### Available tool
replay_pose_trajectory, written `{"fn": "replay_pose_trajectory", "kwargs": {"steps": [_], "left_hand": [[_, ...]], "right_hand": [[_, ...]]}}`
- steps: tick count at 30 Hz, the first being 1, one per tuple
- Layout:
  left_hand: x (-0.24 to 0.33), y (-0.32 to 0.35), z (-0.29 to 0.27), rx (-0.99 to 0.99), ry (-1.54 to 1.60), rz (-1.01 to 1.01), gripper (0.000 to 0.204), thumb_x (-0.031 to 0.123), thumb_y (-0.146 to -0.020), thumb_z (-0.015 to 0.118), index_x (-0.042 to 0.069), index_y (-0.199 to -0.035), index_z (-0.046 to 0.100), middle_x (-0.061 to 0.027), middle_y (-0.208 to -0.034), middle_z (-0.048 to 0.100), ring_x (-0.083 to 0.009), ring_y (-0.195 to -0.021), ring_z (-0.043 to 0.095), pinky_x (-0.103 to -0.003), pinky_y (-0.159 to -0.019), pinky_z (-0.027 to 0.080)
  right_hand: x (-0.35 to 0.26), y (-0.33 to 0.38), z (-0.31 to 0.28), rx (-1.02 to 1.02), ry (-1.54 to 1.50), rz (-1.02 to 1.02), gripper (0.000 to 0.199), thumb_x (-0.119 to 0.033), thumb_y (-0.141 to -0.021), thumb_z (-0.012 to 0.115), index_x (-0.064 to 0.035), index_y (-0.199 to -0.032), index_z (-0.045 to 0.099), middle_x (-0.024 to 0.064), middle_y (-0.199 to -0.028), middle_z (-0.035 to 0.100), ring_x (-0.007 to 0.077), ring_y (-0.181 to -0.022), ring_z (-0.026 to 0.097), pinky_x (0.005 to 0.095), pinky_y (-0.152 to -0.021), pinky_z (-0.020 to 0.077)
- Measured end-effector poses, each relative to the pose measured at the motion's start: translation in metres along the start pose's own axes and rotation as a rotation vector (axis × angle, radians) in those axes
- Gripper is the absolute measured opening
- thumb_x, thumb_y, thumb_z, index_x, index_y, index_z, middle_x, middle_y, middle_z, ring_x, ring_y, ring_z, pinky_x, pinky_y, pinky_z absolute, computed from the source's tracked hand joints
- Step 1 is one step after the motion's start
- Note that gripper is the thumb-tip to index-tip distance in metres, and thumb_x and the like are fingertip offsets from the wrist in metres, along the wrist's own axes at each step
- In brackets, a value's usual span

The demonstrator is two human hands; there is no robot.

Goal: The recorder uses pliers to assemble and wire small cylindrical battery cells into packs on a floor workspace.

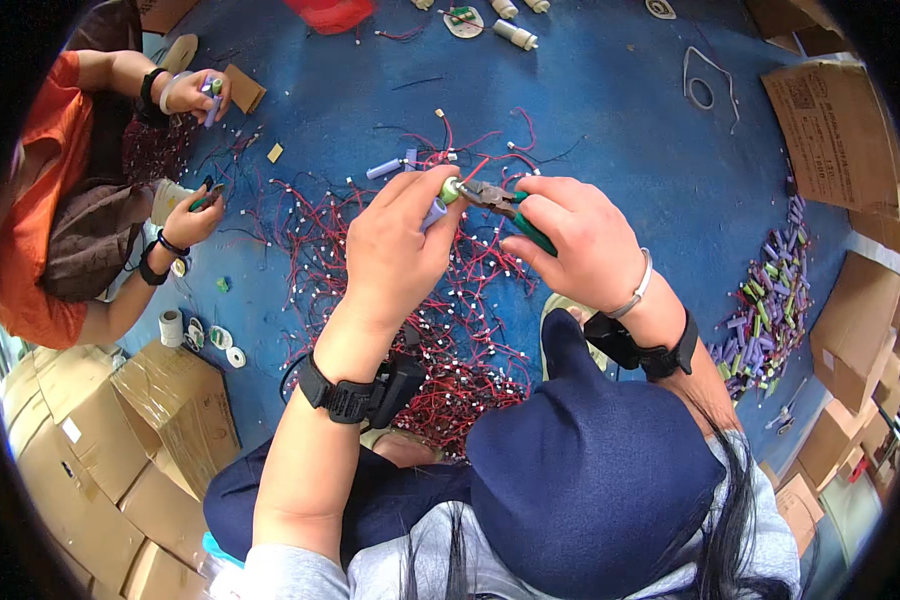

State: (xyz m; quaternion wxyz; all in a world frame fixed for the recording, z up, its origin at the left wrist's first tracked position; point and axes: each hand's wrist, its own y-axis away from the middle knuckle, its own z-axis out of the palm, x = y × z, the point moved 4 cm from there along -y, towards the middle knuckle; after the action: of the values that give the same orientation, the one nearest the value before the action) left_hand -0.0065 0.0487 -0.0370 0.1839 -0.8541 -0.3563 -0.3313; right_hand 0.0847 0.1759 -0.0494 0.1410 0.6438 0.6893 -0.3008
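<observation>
My left hand (400,240) is closed around small cylindrical battery cells, a green one (450,190) with a pale end and a purple one (434,214) below it. In my right hand (592,245) are pliers (492,198) with green handles, gripped in closed fingers. Their metal jaws meet the green cell's end, where a short red wire (478,168) sticks up; whether they pinch the wire I cannot tell. Just beyond lies another purple cell (384,168). Beneath my hands spreads a tangle of red and black wires (460,385) with small white connectors.
At left a co-worker's hand (208,92) holds cells, the other (188,222) a green-handled tool. Many purple and green cells (768,300) are heaped at right beside cardboard boxes (835,135). More boxes (175,395) and a white roll (172,327) stand lower left.
</observation>
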Motion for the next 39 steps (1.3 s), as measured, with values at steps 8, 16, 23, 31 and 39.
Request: {"fn": "replay_pose_trajectory", "kwargs": {"steps": [8,16,23,31,39], "left_hand": [[0.007,0.0,0.004,0.046,-0.298,0.101,0.023,0.009,-0.068,0.063,0.007,-0.091,0.059,-0.0093,-0.084,0.059,-0.0256,-0.069,0.058,-0.031,-0.057,0.046],[-0.055,0.012,0.037,-0.379,-0.101,-0.575,0.02,0.019,-0.075,0.058,0.003,-0.087,0.059,-0.0088,-0.062,0.057,-0.0194,-0.046,0.051,-0.029,-0.044,0.039],[-0.07,0.017,0.029,-0.028,1.004,-0.897,0.024,0.02,-0.085,0.049,0.004,-0.103,0.05,-0.0073,-0.075,0.059,-0.005,-0.046,0.041,-0.016,-0.041,0.033],[-0.049,0.009,0.022,-0.033,1.116,-0.806,0.023,0.019,-0.086,0.048,0.003,-0.101,0.051,-0.0056,-0.074,0.057,-0.0074,-0.051,0.045,-0.018,-0.045,0.037],[-0.037,0.01,0.019,-0.079,1.058,-0.747,0.024,0.02,-0.085,0.049,0.002,-0.101,0.051,-0.0055,-0.072,0.058,-0.0066,-0.05,0.046,-0.017,-0.044,0.037]], "right_hand": [[-0.006,0.004,0.004,-0.018,0.143,0.087,0.021,-0.021,-0.065,0.064,-0.0078,-0.068,0.048,0.0039,-0.068,0.049,0.0194,-0.061,0.051,0.0325,-0.054,0.0403],[0.003,-0.001,0.015,0.091,0.508,0.147,0.017,-0.023,-0.069,0.059,-0.0106,-0.067,0.048,0.0022,-0.065,0.048,0.017,-0.058,0.051,0.0304,-0.049,0.0373],[0.015,0.011,0.018,-0.141,0.275,0.023,0.021,-0.027,-0.069,0.062,-0.008,-0.074,0.054,0.0102,-0.081,0.052,0.0257,-0.074,0.053,0.0357,-0.062,0.0418],[0.005,0.006,0.022,-0.184,-0.361,0.15,0.027,-0.026,-0.072,0.061,-0.001,-0.077,0.054,0.0132,-0.091,0.052,0.0299,-0.081,0.052,0.0356,-0.07,0.0425],[0.002,0.005,0.02,-0.25,-0.394,0.117,0.029,-0.029,-0.073,0.059,-0.0014,-0.078,0.053,0.0133,-0.09,0.052,0.03,-0.081,0.052,0.035,-0.07,0.0429]]}}
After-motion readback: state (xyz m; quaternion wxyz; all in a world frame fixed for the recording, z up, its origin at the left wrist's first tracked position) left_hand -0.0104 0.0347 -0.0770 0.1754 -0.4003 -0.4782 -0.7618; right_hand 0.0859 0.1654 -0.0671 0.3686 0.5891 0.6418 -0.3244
